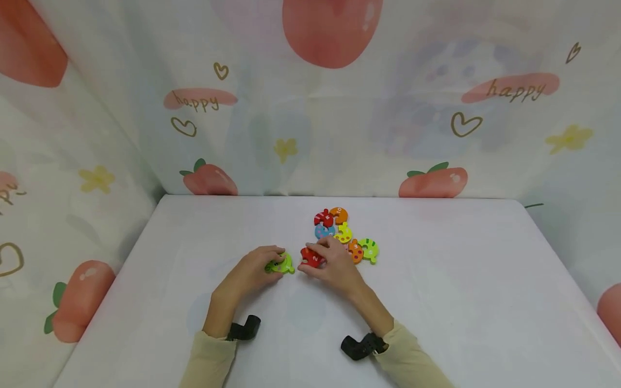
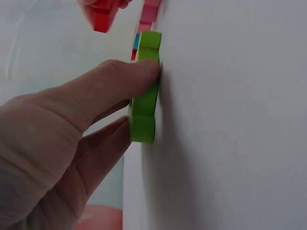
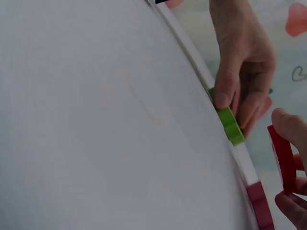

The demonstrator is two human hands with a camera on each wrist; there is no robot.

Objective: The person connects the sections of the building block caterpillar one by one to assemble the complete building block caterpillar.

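Observation:
My left hand pinches a light green animal-shaped puzzle piece between thumb and fingers; in the left wrist view the green piece is close over the white tabletop. To its right, my right hand grips a red puzzle piece marked with a 2. The right wrist view shows this red piece edge-on, raised above the table surface. A small gap separates the two held pieces. Behind the right hand, a pink piece is mostly hidden in the head view.
Beyond the right hand lie a striped red piece, an orange piece marked 10, a blue piece and a yellow piece. A spotted orange piece and a striped green piece sit to the right. A printed curtain hangs behind the table.

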